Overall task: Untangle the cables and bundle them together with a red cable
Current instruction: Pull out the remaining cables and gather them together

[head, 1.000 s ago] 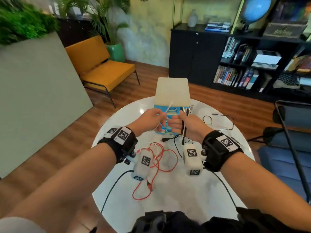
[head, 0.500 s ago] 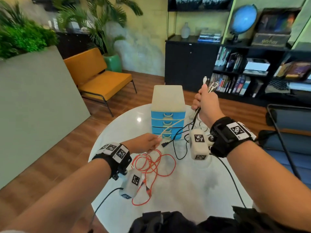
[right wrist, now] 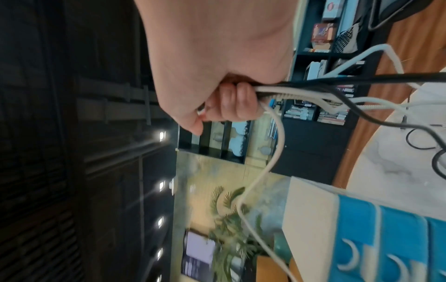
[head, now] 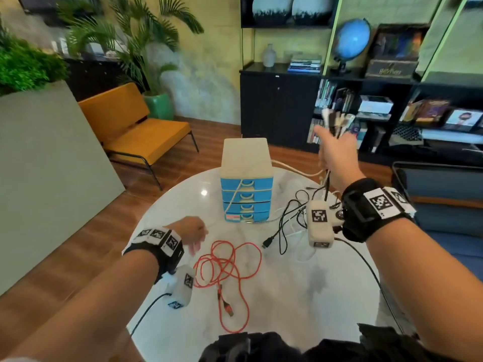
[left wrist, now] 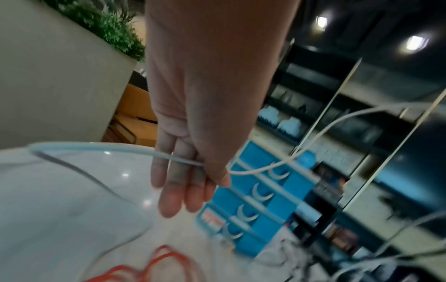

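My right hand (head: 335, 152) is raised high over the far right of the table and grips a bundle of white and black cables (right wrist: 301, 89). Their plug ends (head: 337, 121) stick up above the fist. The slack hangs down to a black and white tangle (head: 287, 226) on the table. My left hand (head: 192, 232) is low at the table's left. Its thumb pinches one white cable (left wrist: 96, 149) against nearly straight fingers (left wrist: 169, 190). That cable drapes over the drawer fronts (head: 235, 194). The red cable (head: 230, 265) lies loose in loops just right of my left hand, untouched.
A small blue drawer unit with a cream top (head: 245, 158) stands at the far middle of the round white table (head: 300, 296). A dark chair (head: 444, 194) is to the right. An orange bench (head: 136, 134) and a bookshelf stand beyond.
My right hand has lifted up and away with the cable ends, drawing the cables out. My left hand has dropped back toward the table's left, with the white cable in its fingers.
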The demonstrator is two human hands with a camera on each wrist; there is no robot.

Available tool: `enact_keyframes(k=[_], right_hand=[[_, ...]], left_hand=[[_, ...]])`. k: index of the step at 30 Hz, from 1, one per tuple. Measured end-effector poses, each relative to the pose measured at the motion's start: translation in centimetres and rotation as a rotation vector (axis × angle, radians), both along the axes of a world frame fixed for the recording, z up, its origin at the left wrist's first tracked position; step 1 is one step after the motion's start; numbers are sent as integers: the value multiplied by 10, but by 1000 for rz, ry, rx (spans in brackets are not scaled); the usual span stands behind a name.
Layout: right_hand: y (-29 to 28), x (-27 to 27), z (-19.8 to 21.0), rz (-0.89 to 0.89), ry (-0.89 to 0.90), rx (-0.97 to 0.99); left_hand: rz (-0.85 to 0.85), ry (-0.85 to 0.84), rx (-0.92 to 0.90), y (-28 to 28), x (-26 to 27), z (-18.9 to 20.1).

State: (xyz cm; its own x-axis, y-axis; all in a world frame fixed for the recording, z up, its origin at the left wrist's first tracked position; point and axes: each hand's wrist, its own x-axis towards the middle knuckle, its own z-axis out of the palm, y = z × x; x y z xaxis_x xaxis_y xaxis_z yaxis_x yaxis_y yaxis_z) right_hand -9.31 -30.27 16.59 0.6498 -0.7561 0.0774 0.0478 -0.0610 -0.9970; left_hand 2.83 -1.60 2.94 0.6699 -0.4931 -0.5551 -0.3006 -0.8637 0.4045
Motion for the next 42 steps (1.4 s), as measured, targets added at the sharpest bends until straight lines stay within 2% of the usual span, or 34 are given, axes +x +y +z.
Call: enact_keyframes(k=[2,4,7,11,14,18,20,22,24,28,34,36,38,42], right_hand=[[17,0,-9,159,114,-99],[36,1,-20,302,244,-196],[63,5,-37,407,399,-252],[78,15,-52,455,362,19],[75,18,-52,448,310,75],[58,19,-45,369,128,197],[47,21,-40,311,57,285],[35,21,-33,254,-21,367],[23,19,-25,208,-82,401],[3,15,-19,156,-184,432],[-22,6,-13,23,-341,465],[-26,3,-9,44,-291,411],[-23,1,-8,98,-154,306],[7,3,-23,299,299,-71]], left_hand=[[42,-47,-129,-20,0,23],[126,-56,-349,-42,-5,45],[139,-21,-643,-70,-22,76],[71,-25,-734,-88,-44,90],[18,70,-787,-84,-49,81],[-130,200,-710,-68,-51,59],[-216,186,-611,-61,-49,42],[-292,97,-455,-51,-42,24],[-301,20,-348,-37,-32,8],[-267,-87,-264,-13,-14,-12],[-244,-137,5,28,1,-40],[-222,-159,8,33,4,-39],[-201,-187,-47,25,5,-26],[-124,-232,-280,-11,-2,12]])
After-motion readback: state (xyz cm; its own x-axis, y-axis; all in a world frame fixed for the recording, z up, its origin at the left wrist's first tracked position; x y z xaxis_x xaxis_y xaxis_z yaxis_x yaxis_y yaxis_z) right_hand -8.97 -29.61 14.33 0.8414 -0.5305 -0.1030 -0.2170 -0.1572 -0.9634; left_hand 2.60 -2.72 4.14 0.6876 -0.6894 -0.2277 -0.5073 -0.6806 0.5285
